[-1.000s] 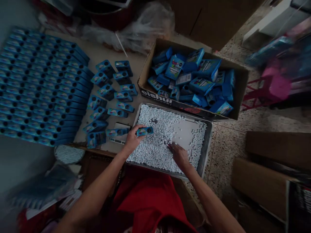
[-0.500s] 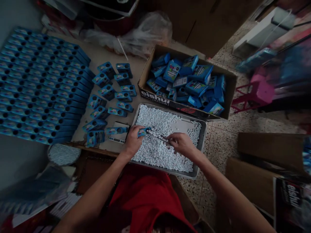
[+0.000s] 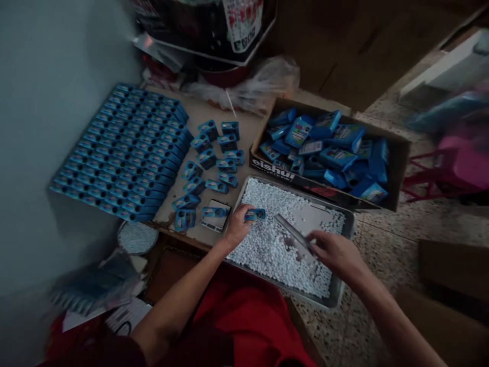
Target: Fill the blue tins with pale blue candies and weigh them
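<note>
Left hand [image 3: 237, 227] pinches a small blue candy box [image 3: 254, 214] by its near end, holding it level just above the left edge of a metal tray [image 3: 346, 224]. Tray is filled with small white candy pellets [image 3: 267, 244], with a bare patch of tray floor toward its far right. Right hand [image 3: 336, 254] is closed on the near end of a thin flat metal chute [image 3: 293, 234], which slants across the pellets with its far tip pointing toward the held box, tip and box apart. Tray sits on the floor against the edge of a low worktop [image 3: 214, 109]. On the worktop, left of the tray: loose blue boxes [image 3: 214, 158] in 2 rough columns, and beyond them a dense block of packed blue boxes [image 3: 126, 148] laid in rows against the wall. A small digital scale [image 3: 215, 216] lies just left of the left hand with 1 box on it. Behind the tray, an open cardboard carton [image 3: 397, 153] marked "eishui" holds a jumble of larger blue packages [image 3: 328, 148]. A round container of white pellets [image 3: 137, 237] sits below the worktop corner. Red garment [image 3: 244, 316] in the foreground.
</note>
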Available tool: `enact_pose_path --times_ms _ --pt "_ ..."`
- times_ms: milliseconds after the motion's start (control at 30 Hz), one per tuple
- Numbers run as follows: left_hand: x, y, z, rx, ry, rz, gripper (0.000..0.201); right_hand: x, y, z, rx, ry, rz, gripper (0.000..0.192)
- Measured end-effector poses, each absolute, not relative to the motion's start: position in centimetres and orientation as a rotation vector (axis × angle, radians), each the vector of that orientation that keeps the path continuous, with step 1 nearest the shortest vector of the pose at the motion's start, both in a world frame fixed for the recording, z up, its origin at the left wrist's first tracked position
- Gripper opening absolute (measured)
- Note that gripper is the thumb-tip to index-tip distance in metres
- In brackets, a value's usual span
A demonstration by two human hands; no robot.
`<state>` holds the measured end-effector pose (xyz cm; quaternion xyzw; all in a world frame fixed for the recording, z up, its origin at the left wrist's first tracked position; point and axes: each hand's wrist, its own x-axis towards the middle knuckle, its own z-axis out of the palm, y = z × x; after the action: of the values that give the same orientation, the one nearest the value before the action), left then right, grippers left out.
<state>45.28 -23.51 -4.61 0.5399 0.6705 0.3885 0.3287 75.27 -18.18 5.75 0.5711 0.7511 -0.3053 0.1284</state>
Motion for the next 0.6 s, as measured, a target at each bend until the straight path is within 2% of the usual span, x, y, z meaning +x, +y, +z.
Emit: enact_pose_path --times_ms 100,267,433,600 --pt "41.6 -22.9 -1.3 1.367 1.866 1.077 0.037 80.1 -21.9 1.0 1.799 1.986 -0.839 0.021" --pt "31.4 -18.5 3.6 1.391 2.213 1.158 0.041 83.2 -27.1 -4.3 1.953 1.83 -0.994 0.02" --pt "25.5 -12.4 0.3 1.394 2.313 0.79 0.04 81.8 -27.8 -4.8 1.968 1.847 -0.871 0.025" --pt "24.9 -11.7 -2.9 1.406 2.283 0.501 0.034 83.2 -28.8 -5.3 1.948 1.811 -0.639 0.027"
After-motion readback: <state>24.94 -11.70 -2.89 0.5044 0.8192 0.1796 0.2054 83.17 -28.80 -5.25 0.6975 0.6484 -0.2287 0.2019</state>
